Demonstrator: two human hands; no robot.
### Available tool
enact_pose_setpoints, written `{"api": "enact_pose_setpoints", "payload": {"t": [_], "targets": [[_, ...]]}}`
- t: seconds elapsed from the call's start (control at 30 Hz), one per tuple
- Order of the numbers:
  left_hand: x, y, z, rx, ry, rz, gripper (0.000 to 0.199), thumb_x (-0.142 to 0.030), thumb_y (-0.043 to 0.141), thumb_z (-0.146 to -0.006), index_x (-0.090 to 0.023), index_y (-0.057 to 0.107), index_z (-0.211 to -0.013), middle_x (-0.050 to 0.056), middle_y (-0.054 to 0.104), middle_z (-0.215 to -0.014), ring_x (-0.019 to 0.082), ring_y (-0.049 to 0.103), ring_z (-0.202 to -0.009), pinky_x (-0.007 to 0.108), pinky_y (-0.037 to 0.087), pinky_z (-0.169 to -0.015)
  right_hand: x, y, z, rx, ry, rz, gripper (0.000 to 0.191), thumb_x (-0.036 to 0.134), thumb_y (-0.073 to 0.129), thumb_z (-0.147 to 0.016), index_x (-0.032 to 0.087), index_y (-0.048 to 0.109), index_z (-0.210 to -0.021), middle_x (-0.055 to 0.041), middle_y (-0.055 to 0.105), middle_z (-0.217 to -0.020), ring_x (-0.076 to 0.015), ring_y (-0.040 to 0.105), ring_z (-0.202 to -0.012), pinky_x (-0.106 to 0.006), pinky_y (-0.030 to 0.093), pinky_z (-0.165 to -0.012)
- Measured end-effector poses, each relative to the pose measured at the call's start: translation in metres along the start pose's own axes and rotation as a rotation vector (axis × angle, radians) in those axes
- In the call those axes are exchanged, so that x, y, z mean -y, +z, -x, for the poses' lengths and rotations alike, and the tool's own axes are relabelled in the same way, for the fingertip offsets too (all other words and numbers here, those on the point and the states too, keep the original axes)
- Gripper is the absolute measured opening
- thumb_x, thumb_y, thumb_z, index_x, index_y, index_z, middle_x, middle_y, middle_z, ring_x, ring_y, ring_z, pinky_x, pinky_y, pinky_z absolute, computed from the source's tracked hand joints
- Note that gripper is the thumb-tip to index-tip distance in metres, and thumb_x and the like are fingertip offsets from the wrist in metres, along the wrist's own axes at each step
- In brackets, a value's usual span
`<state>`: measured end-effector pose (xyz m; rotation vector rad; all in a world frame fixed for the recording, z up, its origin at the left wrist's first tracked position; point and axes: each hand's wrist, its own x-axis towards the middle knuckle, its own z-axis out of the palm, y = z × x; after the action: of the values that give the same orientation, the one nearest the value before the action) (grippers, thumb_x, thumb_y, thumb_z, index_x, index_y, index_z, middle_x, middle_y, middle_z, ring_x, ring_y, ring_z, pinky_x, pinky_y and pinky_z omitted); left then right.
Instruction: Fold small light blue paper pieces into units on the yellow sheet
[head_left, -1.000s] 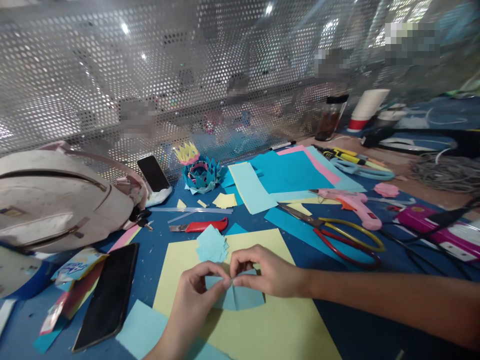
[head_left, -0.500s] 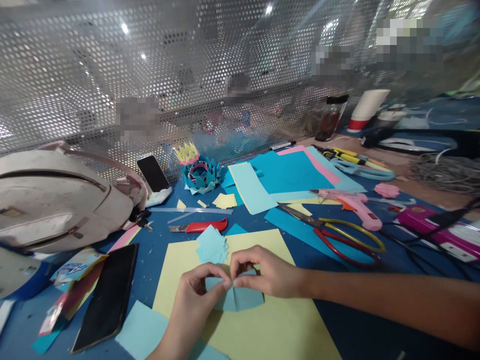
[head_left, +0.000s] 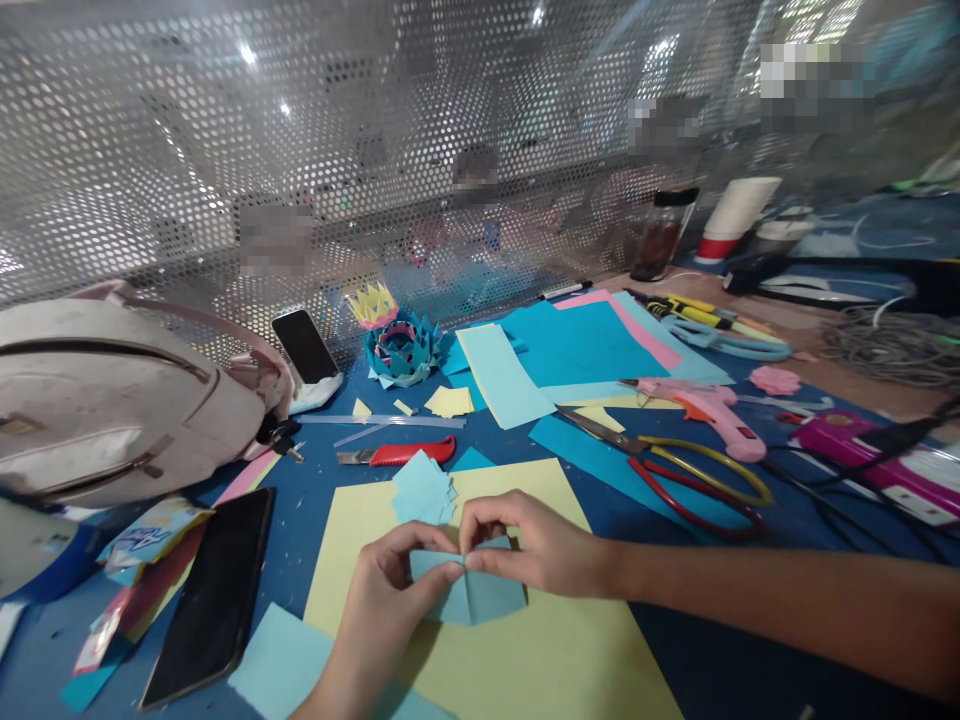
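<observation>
A small light blue paper piece (head_left: 487, 597) with a crease down its middle is pinched between both hands above a yellow sheet (head_left: 555, 650). My left hand (head_left: 397, 590) grips its top edge near the crease with thumb and forefinger. Close beside those fingertips, my right hand (head_left: 525, 545) pinches the same edge from the right. Just beyond the hands lies a stack of light blue pieces (head_left: 424, 487). Another light blue sheet (head_left: 281, 660) rests at the lower left, partly on the yellow sheet's corner.
A red cutter (head_left: 412, 452), open scissors (head_left: 645, 447) and a pink glue gun (head_left: 705, 405) lie beyond the yellow sheet. Paper flowers (head_left: 401, 350) stand near the mesh wall. Left are a bag (head_left: 112, 390) and a dark phone (head_left: 214, 600); cables and a purple power strip (head_left: 870, 455) lie right.
My left forefinger has lifted slightly from the paper's top edge, showing more of the blue piece. Both hands otherwise keep nearly the same place.
</observation>
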<state>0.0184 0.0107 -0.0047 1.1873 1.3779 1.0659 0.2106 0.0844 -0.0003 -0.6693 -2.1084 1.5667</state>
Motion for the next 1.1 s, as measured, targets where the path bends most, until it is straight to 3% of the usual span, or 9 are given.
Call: {"api": "enact_pose_setpoints", "payload": {"t": [0.17,0.37,0.57,0.73,0.83,0.9,0.97,1.1], "targets": [[0.002,-0.003,-0.001,-0.01,-0.105,0.04,0.022,-0.03,0.084,-0.06,-0.015,0.071,-0.07,-0.002,0.055,-0.054,0.009,0.042,-0.049,0.02,0.032,-0.049,-0.003,0.0,0.0,-0.05,0.02,-0.022,0.022,0.037,0.069,-0.085,0.016,0.066,-0.086,-0.0018,0.065,-0.081,-0.0131,0.057,-0.072,-0.022,0.042,-0.064],[0.003,0.0,0.003,-0.154,-0.054,-0.007,0.023,-0.031,0.083,-0.059,-0.016,0.066,-0.054,-0.001,0.054,-0.051,0.01,0.038,-0.051,0.02,0.029,-0.048,-0.01,-0.001,-0.002,-0.045,0.155,-0.081,0.035,0.047,0.077,-0.077,0.014,0.064,-0.078,0.0003,0.06,-0.065,-0.01,0.049,-0.059,-0.02,0.034,-0.051],[0.0,0.001,0.003,-0.17,-0.05,-0.005,0.02,-0.03,0.081,-0.061,-0.016,0.067,-0.055,0.001,0.059,-0.055,0.011,0.043,-0.055,0.021,0.032,-0.051,-0.006,-0.001,-0.003,-0.077,0.141,-0.145,0.037,0.046,0.079,-0.074,0.014,0.061,-0.071,0.0032,0.054,-0.059,-0.008,0.044,-0.054,-0.019,0.031,-0.049],[0.006,-0.003,0.001,-0.156,-0.09,-0.006,0.023,-0.035,0.082,-0.064,-0.015,0.071,-0.066,-0.002,0.052,-0.054,0.008,0.034,-0.048,0.021,0.025,-0.048,-0.003,-0.001,-0.003,-0.118,0.136,-0.15,0.034,0.046,0.075,-0.08,0.015,0.062,-0.077,0.0007,0.06,-0.067,-0.0092,0.05,-0.059,-0.019,0.036,-0.05],[0.012,-0.006,-0.001,-0.069,-0.128,0.124,0.03,-0.037,0.084,-0.062,-0.015,0.072,-0.076,-0.002,0.054,-0.056,0.009,0.043,-0.049,0.02,0.031,-0.049,-0.001,-0.003,-0.003,-0.138,0.156,-0.166,0.035,0.05,0.072,-0.082,0.016,0.061,-0.08,0.0028,0.056,-0.065,-0.0081,0.049,-0.053,-0.018,0.036,-0.046],[0.013,-0.008,-0.003,-0.026,-0.13,0.143,0.031,-0.036,0.086,-0.06,-0.014,0.071,-0.074,-0.003,0.052,-0.053,0.008,0.043,-0.048,0.018,0.032,-0.048,-0.001,-0.003,-0.003,-0.159,0.18,-0.203,0.038,0.052,0.072,-0.081,0.017,0.059,-0.079,0.0044,0.053,-0.062,-0.0072,0.047,-0.049,-0.017,0.036,-0.042],[0.012,-0.009,-0.004,-0.026,-0.135,0.124,0.033,-0.038,0.088,-0.058,-0.013,0.068,-0.067,-0.003,0.05,-0.051,0.007,0.043,-0.046,0.018,0.035,-0.047,-0.002,-0.004,-0.003,-0.171,0.213,-0.255,0.039,0.054,0.072,-0.079,0.017,0.058,-0.079,0.0059,0.05,-0.058,-0.0065,0.046,-0.045,-0.017,0.035,-0.039],[0.004,-0.007,-0.002,-0.083,-0.194,0.238,0.045,-0.05,0.09,-0.054,-0.014,0.067,-0.068,0.0,0.059,-0.059,0.013,0.057,-0.055,0.026,0.055,-0.058,-0.005,-0.005,-0.004,-0.109,0.255,-0.323,0.04,0.052,0.076,-0.076,0.017,0.056,-0.082,0.0041,0.059,-0.06,-0.0088,0.056,-0.045,-0.016,0.034,-0.037]]}}
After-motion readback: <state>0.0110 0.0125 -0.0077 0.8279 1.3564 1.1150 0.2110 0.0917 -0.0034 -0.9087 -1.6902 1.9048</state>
